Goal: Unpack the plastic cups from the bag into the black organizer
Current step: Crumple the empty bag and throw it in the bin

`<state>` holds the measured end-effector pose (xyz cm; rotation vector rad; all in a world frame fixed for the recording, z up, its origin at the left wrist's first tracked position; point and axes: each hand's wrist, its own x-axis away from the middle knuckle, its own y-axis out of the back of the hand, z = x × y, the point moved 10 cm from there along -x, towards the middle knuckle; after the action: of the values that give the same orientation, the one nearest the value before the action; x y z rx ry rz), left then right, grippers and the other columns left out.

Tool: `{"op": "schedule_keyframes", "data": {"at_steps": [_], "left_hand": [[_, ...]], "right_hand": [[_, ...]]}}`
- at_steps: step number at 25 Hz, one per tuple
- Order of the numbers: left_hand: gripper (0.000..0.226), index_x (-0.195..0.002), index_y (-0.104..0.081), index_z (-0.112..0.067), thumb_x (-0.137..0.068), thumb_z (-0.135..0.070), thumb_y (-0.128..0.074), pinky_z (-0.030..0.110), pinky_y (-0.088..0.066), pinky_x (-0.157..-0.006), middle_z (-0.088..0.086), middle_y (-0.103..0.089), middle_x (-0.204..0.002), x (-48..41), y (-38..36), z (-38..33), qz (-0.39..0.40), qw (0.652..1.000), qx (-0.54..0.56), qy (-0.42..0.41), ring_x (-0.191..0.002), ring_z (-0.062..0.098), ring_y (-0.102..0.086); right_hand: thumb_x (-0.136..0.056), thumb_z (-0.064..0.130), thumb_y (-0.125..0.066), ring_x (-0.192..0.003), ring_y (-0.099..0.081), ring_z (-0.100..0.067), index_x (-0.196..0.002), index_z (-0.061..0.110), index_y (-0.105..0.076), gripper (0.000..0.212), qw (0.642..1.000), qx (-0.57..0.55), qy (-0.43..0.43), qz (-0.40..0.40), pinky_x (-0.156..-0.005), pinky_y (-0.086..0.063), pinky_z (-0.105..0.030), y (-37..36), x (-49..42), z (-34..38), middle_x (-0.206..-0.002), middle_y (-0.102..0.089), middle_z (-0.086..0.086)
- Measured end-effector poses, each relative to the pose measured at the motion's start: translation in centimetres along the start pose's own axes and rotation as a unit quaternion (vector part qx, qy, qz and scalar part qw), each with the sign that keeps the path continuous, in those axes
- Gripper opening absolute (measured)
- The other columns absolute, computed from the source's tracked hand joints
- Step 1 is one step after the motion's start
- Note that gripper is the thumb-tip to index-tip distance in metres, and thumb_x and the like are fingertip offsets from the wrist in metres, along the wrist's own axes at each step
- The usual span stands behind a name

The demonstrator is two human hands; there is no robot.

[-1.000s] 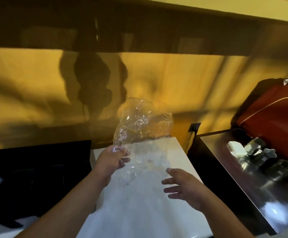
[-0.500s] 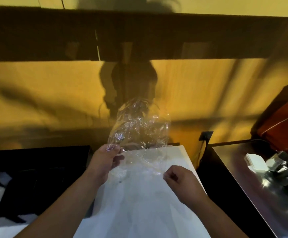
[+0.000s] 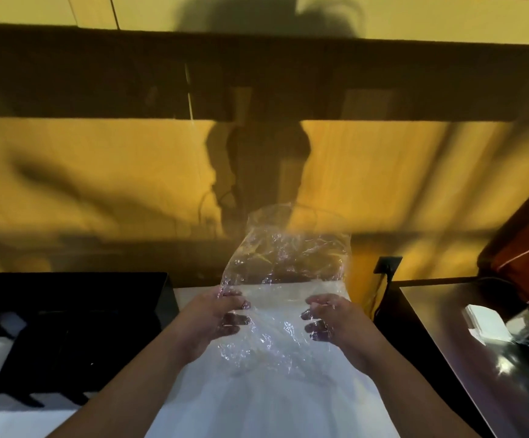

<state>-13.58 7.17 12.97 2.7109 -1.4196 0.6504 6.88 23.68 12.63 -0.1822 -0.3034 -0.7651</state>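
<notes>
Above the white tabletop [image 3: 257, 406], the left hand [image 3: 212, 317] and right hand [image 3: 336, 320] each grip the crinkled clear plastic bag [image 3: 285, 267]; the black rectangular organizer [image 3: 77, 327] sits at the tabletop's left edge.

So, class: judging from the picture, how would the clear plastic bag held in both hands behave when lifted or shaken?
The clear plastic bag is probably floppy: it is crumpled and wrinkled all over. It seems light, since its top stands up above the left hand and right hand. Its glossy film may slip between the fingers.
</notes>
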Motion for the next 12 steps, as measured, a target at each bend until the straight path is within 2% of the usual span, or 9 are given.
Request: {"op": "schedule_keyframes", "data": {"at_steps": [2,4,6,8,9,11,12], "left_hand": [[0.021,-0.107,-0.074,-0.015,-0.093,-0.031,-0.077,0.033,-0.058,-0.071,0.003,-0.08,-0.095,0.5,0.9,-0.2,-0.024,1.0,-0.017,0.004,-0.075,0.019,-0.075],[0.023,-0.104,-0.076,-0.012,-0.094,-0.033,-0.074,0.029,-0.054,-0.064,0.004,-0.079,-0.092,0.8,2.3,-0.9,-0.058,0.996,-0.066,-0.004,-0.063,0.013,-0.07],[0.033,-0.101,-0.079,-0.011,-0.086,-0.041,-0.075,0.027,-0.05,-0.057,0.001,-0.076,-0.083,1.0,3.0,-1.4,-0.06,0.993,-0.099,-0.003,-0.057,0.012,-0.062],[0.037,-0.103,-0.078,-0.009,-0.084,-0.041,-0.074,0.025,-0.044,-0.052,0.0,-0.072,-0.074,1.0,3.2,-1.4,-0.051,0.992,-0.116,0.001,-0.053,0.011,-0.055],[0.032,-0.105,-0.076,-0.007,-0.09,-0.035,-0.073,0.024,-0.042,-0.05,0.0,-0.07,-0.07,0.9,3.4,-1.5,-0.052,0.99,-0.128,-0.002,-0.051,0.01,-0.052],[0.014,-0.107,-0.074,-0.011,-0.098,-0.014,-0.063,0.023,-0.036,-0.046,0.001,-0.065,-0.063,0.8,4.1,-1.6,-0.074,0.991,-0.114,-0.008,-0.046,0.011,-0.046],[0.019,-0.104,-0.074,-0.016,-0.099,-0.006,-0.059,0.022,-0.034,-0.045,0.002,-0.062,-0.061,0.6,4.3,-1.5,-0.081,0.993,-0.088,-0.006,-0.047,0.011,-0.044]], "right_hand": [[-0.097,0.015,-0.07,-0.073,-0.071,-0.03,-0.113,0.004,-0.07,0.02,1.0,-0.014,-0.01,0.017,-0.075,-0.061,-0.043,-0.6,-0.5,0.1,-0.086,-0.079,-0.014],[-0.097,0.023,-0.071,-0.07,-0.067,-0.026,-0.107,0.007,-0.073,0.019,0.999,-0.011,-0.016,0.048,-0.075,-0.06,-0.041,-1.0,-0.8,0.3,-0.084,-0.075,-0.014],[-0.099,0.034,-0.067,-0.064,-0.059,-0.02,-0.093,0.014,-0.075,0.023,0.997,0.02,-0.007,0.078,-0.081,-0.06,-0.04,-1.4,-0.9,0.6,-0.076,-0.067,-0.012],[-0.101,0.037,-0.064,-0.06,-0.055,-0.017,-0.091,0.016,-0.076,0.026,0.994,0.049,-0.005,0.101,-0.086,-0.06,-0.041,-2.1,-0.9,0.7,-0.071,-0.062,-0.009],[-0.1,0.036,-0.067,-0.058,-0.054,-0.016,-0.094,0.015,-0.075,0.023,0.994,0.051,-0.004,0.099,-0.08,-0.059,-0.039,-2.4,-1.0,0.9,-0.069,-0.06,-0.008],[-0.097,0.027,-0.07,-0.051,-0.049,-0.015,-0.102,0.013,-0.073,0.016,0.998,0.04,0.006,0.041,-0.06,-0.051,-0.034,-1.6,-1.6,1.5,-0.063,-0.057,-0.007],[-0.1,0.02,-0.066,-0.049,-0.046,-0.013,-0.108,0.013,-0.071,0.012,1.0,0.025,0.005,0.005,-0.053,-0.045,-0.032,-0.9,-1.9,1.6,-0.06,-0.054,-0.005]]}}
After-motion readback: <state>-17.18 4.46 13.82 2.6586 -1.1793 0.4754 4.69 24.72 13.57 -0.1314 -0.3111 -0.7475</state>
